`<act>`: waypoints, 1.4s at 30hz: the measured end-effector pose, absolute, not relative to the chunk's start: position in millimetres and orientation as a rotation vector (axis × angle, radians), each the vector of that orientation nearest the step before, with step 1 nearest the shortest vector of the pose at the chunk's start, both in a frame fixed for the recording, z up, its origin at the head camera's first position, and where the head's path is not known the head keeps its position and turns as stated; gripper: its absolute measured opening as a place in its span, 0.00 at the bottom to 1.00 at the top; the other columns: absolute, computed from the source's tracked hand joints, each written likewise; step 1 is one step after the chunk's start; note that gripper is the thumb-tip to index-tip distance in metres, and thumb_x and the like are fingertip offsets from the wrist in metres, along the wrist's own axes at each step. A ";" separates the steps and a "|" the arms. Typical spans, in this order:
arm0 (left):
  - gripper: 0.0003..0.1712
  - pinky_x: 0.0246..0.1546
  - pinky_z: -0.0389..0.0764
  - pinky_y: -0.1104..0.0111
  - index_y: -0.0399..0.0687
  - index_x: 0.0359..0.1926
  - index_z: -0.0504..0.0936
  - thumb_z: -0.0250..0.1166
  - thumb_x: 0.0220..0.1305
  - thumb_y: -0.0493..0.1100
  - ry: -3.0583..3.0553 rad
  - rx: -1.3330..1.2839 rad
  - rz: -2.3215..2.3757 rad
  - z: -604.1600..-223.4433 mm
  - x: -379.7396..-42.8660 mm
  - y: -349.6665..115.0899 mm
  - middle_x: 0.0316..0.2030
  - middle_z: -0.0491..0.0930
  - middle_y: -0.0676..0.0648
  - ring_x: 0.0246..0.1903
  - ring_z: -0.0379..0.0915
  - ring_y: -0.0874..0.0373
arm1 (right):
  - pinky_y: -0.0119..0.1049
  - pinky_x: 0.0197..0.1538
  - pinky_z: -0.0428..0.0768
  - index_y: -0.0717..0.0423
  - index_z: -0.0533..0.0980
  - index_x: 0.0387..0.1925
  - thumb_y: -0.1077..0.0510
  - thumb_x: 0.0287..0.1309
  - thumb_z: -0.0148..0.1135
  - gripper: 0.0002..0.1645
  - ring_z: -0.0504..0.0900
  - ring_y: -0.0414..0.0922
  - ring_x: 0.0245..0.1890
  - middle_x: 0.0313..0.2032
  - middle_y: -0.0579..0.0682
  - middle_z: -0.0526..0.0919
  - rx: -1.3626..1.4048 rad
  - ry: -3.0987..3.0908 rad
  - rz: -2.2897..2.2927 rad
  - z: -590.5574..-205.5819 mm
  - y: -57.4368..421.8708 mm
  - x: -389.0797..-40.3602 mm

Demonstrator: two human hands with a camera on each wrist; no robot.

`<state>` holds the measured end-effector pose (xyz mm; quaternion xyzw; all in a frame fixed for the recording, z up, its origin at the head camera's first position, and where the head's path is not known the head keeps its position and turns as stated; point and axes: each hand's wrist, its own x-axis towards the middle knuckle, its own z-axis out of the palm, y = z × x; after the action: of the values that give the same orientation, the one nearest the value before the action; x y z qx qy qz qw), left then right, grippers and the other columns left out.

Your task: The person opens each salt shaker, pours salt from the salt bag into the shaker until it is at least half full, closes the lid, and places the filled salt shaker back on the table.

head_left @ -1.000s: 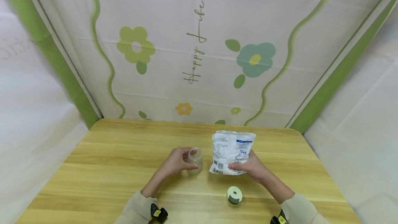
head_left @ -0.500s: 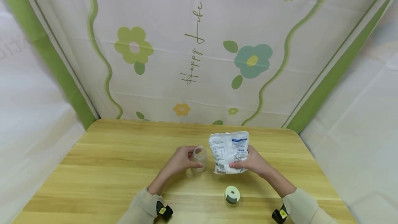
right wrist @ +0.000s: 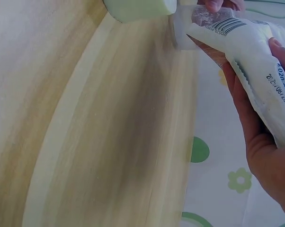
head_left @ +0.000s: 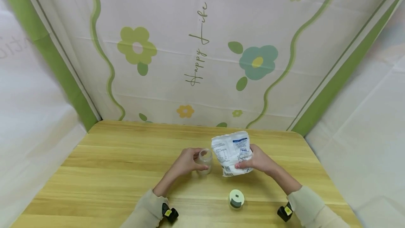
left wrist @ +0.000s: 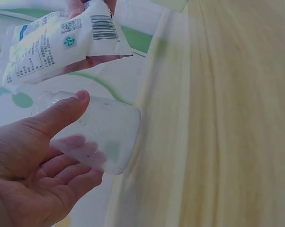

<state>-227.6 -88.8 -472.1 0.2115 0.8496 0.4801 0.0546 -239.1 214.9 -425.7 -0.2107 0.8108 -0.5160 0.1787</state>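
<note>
In the head view my left hand [head_left: 187,164] holds a clear, open-topped jar [head_left: 205,166] low over the table. The left wrist view shows my thumb [left wrist: 69,111] on one side of the clear jar [left wrist: 111,135] and the fingers around the other. My right hand [head_left: 261,161] grips a white printed plastic bag [head_left: 232,154], thumb across its front. The bag is tilted, its upper left corner close to the jar's mouth. In the right wrist view the fingers lie under the bag [right wrist: 261,71].
A round pale-green lid or lidded container [head_left: 236,199] with a dark grey patch stands on the wooden table [head_left: 126,171], nearer the person than the bag. Behind the table's far edge hangs a white curtain [head_left: 171,80] with flower prints.
The left hand has brought the jar slightly right, closer to the bag. The right hand has tilted the bag leftward toward the jar. The pale-green item stays in place.
</note>
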 end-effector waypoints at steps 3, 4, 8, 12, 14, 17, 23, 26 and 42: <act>0.38 0.54 0.83 0.58 0.36 0.62 0.78 0.79 0.51 0.45 2.577 0.651 1.463 -473.4 -228.0 -87.9 0.56 0.82 0.36 0.55 0.81 0.44 | 0.36 0.40 0.85 0.69 0.73 0.51 0.61 0.45 0.78 0.32 0.87 0.47 0.36 0.38 0.58 0.88 -0.584 2.314 -1.427 -424.7 215.3 -241.0; 0.38 0.53 0.83 0.58 0.35 0.62 0.78 0.79 0.51 0.45 2.574 0.656 1.465 -473.8 -228.2 -87.7 0.56 0.82 0.36 0.55 0.81 0.44 | 0.37 0.41 0.85 0.69 0.73 0.51 0.61 0.45 0.78 0.32 0.87 0.48 0.36 0.38 0.58 0.88 -0.586 2.318 -1.418 -424.4 215.4 -241.5; 0.38 0.53 0.83 0.58 0.34 0.62 0.77 0.78 0.52 0.44 2.563 0.660 1.478 -474.8 -228.6 -86.7 0.56 0.81 0.35 0.55 0.80 0.43 | 0.37 0.41 0.85 0.68 0.74 0.52 0.60 0.45 0.78 0.33 0.87 0.48 0.36 0.39 0.58 0.88 -0.611 2.328 -1.377 -423.2 215.0 -243.4; 0.38 0.54 0.82 0.59 0.36 0.63 0.77 0.79 0.52 0.45 2.574 0.644 1.465 -474.7 -228.6 -86.1 0.57 0.81 0.37 0.56 0.80 0.44 | 0.37 0.41 0.85 0.67 0.75 0.52 0.61 0.45 0.77 0.31 0.87 0.48 0.36 0.39 0.57 0.88 -0.642 2.331 -1.349 -421.2 214.5 -244.4; 0.38 0.54 0.82 0.58 0.36 0.63 0.77 0.79 0.52 0.45 2.582 0.644 1.458 -474.7 -228.4 -86.7 0.57 0.81 0.37 0.56 0.80 0.44 | 0.38 0.41 0.85 0.67 0.76 0.51 0.61 0.45 0.77 0.31 0.87 0.49 0.36 0.39 0.58 0.88 -0.656 2.328 -1.339 -419.8 213.3 -245.0; 0.38 0.55 0.82 0.58 0.36 0.62 0.77 0.79 0.52 0.45 2.587 0.644 1.454 -475.0 -228.3 -87.3 0.57 0.81 0.37 0.56 0.79 0.44 | 0.38 0.40 0.85 0.67 0.76 0.51 0.62 0.45 0.77 0.30 0.87 0.49 0.36 0.39 0.58 0.88 -0.668 2.322 -1.322 -417.7 211.4 -245.7; 0.36 0.55 0.82 0.56 0.37 0.60 0.79 0.79 0.51 0.45 2.595 0.644 1.453 -476.3 -228.5 -87.3 0.56 0.82 0.38 0.55 0.80 0.45 | 0.38 0.40 0.85 0.66 0.76 0.50 0.62 0.45 0.76 0.29 0.87 0.49 0.35 0.38 0.56 0.88 -0.672 2.315 -1.294 -416.0 207.9 -246.8; 0.35 0.55 0.81 0.56 0.40 0.60 0.80 0.79 0.51 0.46 2.611 0.638 1.433 -476.4 -228.6 -87.6 0.56 0.82 0.39 0.55 0.80 0.47 | 0.38 0.40 0.85 0.66 0.76 0.50 0.62 0.45 0.76 0.28 0.87 0.49 0.35 0.38 0.56 0.88 -0.674 2.312 -1.283 -416.5 206.8 -247.0; 0.35 0.51 0.83 0.62 0.43 0.61 0.80 0.79 0.52 0.44 2.569 0.638 1.460 -477.0 -230.5 -86.9 0.55 0.83 0.42 0.50 0.82 0.52 | 0.37 0.40 0.84 0.64 0.77 0.49 0.60 0.44 0.76 0.28 0.87 0.49 0.35 0.37 0.54 0.88 -0.677 2.330 -1.214 -409.0 204.6 -248.0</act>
<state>-230.5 -86.9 -477.0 0.2106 0.8484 0.4820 0.0594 -248.0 204.6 -409.0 -0.2440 0.8391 -0.4373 0.2126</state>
